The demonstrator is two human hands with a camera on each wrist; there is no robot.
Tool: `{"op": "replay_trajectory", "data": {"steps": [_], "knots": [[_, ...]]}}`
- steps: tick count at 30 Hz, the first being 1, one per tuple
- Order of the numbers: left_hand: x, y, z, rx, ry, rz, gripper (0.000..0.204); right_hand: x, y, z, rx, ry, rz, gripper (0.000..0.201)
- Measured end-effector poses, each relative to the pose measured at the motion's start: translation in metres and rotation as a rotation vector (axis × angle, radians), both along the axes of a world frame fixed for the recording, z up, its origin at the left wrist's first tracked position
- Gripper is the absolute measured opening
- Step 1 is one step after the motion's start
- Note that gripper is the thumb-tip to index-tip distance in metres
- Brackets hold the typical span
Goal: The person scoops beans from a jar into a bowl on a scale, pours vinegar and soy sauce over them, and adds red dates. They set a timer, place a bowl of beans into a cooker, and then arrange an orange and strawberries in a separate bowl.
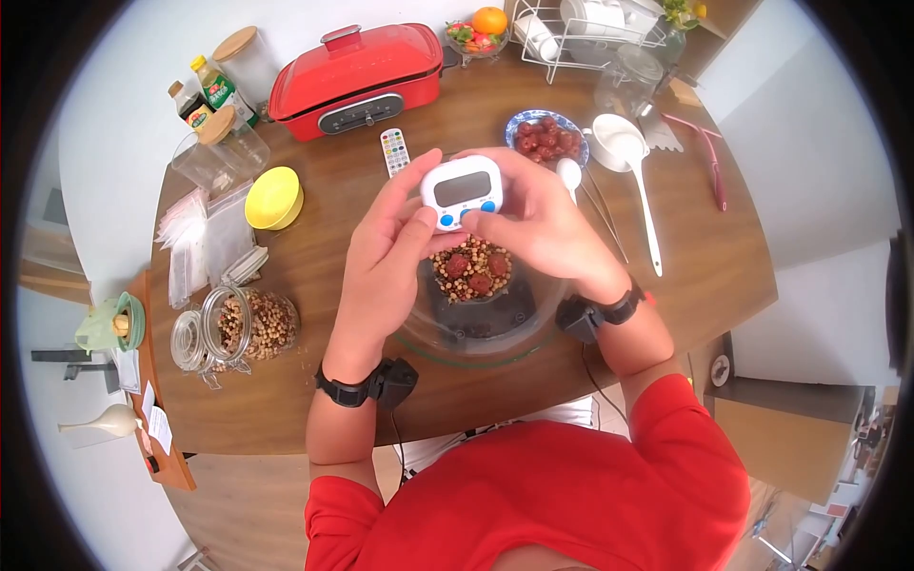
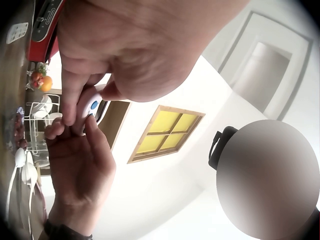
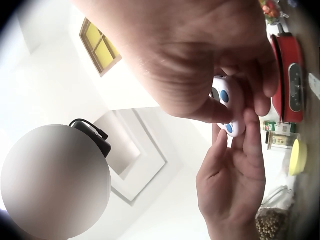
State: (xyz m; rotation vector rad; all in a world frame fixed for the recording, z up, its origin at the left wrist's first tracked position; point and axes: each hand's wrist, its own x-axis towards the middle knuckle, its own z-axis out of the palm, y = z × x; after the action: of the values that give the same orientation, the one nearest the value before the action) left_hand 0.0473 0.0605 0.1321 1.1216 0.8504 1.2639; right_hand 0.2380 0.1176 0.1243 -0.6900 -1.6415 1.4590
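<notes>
Both hands hold a white digital timer (image 1: pixel 464 188) with a grey screen and blue buttons, raised over the table. My left hand (image 1: pixel 379 249) grips its left side, thumb at the lower left corner. The right hand (image 1: pixel 538 224) grips the other side, with its thumb on the middle blue button. In the right wrist view the timer (image 3: pixel 235 112) sits between the fingers of both hands. Below them stands a clear glass bowl (image 1: pixel 457 360) with mixed beans (image 1: pixel 466 285) and a few red dates inside; the hands hide its far part.
On the left are an open jar of beans (image 1: pixel 271 324), plastic bags (image 1: pixel 228 228) and a yellow bowl (image 1: pixel 274 198). Behind stand a red electric cooker (image 1: pixel 362 71) and a remote (image 1: pixel 393 150). To the right are a plate of dates (image 1: pixel 547 140), a white ladle (image 1: pixel 645 209) and a white pot (image 1: pixel 609 133).
</notes>
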Motion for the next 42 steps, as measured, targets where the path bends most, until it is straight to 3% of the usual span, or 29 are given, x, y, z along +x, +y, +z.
{"op": "replay_trajectory", "data": {"steps": [7,15,27,42], "knots": [[0.001,0.000,-0.001,0.013,-0.005,-0.002,0.049,0.001,0.002,-0.002,0.030,-0.003,-0.002,0.049],[-0.001,0.002,-0.002,0.003,-0.005,-0.008,0.049,0.025,0.011,0.016,-0.143,0.035,0.215,0.052],[-0.001,0.003,-0.003,0.013,0.001,-0.010,0.048,0.018,0.007,0.017,-0.125,0.001,0.124,0.046],[0.000,0.004,-0.003,0.024,-0.012,-0.011,0.056,0.019,0.007,0.018,-0.139,0.006,0.148,0.047]]}}
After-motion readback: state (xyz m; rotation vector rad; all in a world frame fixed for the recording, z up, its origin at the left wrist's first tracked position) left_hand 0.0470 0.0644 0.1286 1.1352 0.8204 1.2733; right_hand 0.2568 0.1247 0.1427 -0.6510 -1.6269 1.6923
